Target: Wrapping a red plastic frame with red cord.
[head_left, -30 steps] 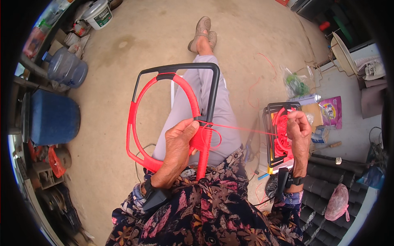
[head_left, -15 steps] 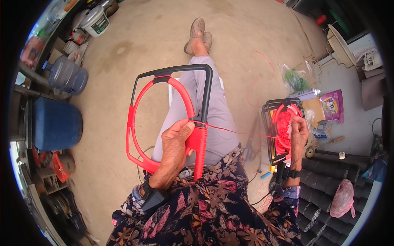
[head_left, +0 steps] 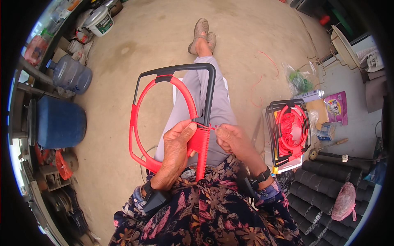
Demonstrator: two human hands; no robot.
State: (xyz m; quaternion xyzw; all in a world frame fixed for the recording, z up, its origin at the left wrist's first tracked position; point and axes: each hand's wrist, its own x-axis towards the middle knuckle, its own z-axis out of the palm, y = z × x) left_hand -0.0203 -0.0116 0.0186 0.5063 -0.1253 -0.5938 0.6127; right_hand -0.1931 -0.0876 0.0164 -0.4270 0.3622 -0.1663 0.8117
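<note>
From where I stand, the concrete floor [head_left: 164, 41] ahead of the seated person lies open, broken only by the crossed feet [head_left: 202, 35] and a loose red cord [head_left: 262, 78]. On the person's left, a blue drum [head_left: 59, 122] and a clear water jug [head_left: 70, 75] close that side, with a white bucket [head_left: 99, 21] further off. On the right, a stack of black frames [head_left: 287, 131] with red weaving stands just beside the knee, dark roof tiles [head_left: 324, 188] behind it. The lap itself is filled by the black-and-red frame [head_left: 172, 106]; the gap between left hand [head_left: 177, 147] and right hand [head_left: 232, 139] is narrow
</note>
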